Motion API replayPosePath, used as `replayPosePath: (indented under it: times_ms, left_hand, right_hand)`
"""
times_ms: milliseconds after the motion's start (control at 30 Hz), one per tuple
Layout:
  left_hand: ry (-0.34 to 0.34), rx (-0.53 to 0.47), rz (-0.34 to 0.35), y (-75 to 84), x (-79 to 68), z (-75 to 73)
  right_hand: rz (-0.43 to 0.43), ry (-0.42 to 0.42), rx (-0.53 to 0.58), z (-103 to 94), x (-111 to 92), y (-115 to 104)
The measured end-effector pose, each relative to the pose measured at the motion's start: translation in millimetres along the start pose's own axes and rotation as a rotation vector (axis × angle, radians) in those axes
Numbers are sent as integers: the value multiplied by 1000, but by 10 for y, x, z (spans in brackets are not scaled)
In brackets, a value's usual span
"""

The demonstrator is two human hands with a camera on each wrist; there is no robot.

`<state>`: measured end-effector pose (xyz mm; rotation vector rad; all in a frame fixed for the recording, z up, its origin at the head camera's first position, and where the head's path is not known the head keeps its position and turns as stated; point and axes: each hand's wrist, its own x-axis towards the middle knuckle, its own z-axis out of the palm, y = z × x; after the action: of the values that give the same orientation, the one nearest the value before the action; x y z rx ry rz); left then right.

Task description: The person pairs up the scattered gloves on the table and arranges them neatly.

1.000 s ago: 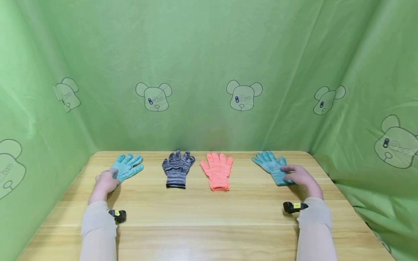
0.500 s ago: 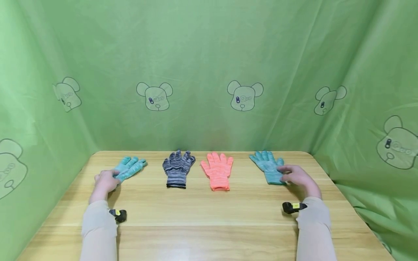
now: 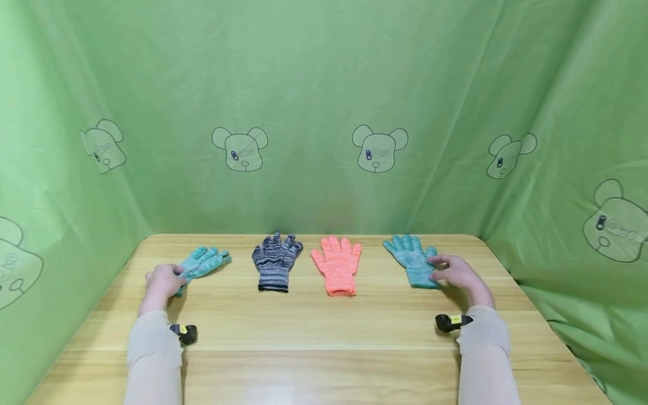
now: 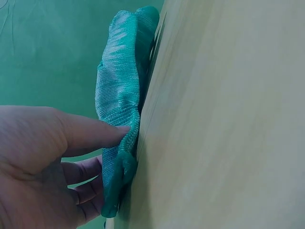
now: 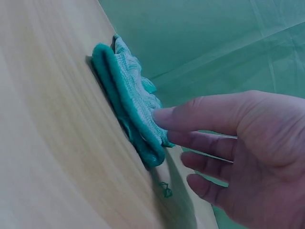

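Note:
In the head view, my left hand (image 3: pixel 163 283) pinches a teal knitted glove (image 3: pixel 205 263) near its cuff at the table's far left. The left wrist view has the thumb lying on the knit fabric (image 4: pixel 119 71), with the other fingers behind its edge. On the right, a second teal glove (image 3: pixel 411 261) lies flat, fingers pointing away. My right hand (image 3: pixel 457 274) is beside that glove's right edge, its fingers relaxed. The right wrist view puts the thumb tip right at the cuff's side (image 5: pixel 128 95), and a loose thread (image 5: pixel 166 190) trails below.
Between the teal gloves lie a dark grey striped glove (image 3: pixel 275 261) and an orange-pink glove (image 3: pixel 337 264). All are on a wooden table (image 3: pixel 314 326). Green cloth (image 3: pixel 314 73) with printed bear heads walls in the back and both sides.
The left teal glove has shifted right and toward me, turning and folding narrower in the left hand. The right teal glove has slid slightly left and straightened, with the right hand following left.

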<state>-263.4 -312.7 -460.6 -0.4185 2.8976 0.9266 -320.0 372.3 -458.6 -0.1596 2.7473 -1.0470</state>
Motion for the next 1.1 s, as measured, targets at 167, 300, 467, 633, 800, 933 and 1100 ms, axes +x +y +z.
replayPosePath:
  times_ms: [167,300,467,633,800,933,1100]
  left_hand:
    - [0,-19,-7,4,11,-1]
    - [8,-24,-5,3,22,0]
    - [18,-36,-1,12,12,2]
    - [33,-57,8,43,-12,-13]
    - [59,-57,45,66,-11,-30]
    - [74,-60,59,101,-28,-41]
    - [89,-79,67,173,-78,-72]
  right_hand:
    - [-13,31,-26,12,2,-7]
    - [-2,42,-60,25,11,10]
    - [16,34,-87,39,32,54]
    - [14,28,-97,55,37,60]
    - [-3,30,-97,73,31,40]
    - [-18,31,-115,81,40,47]
    - [-12,17,-135,85,34,25]
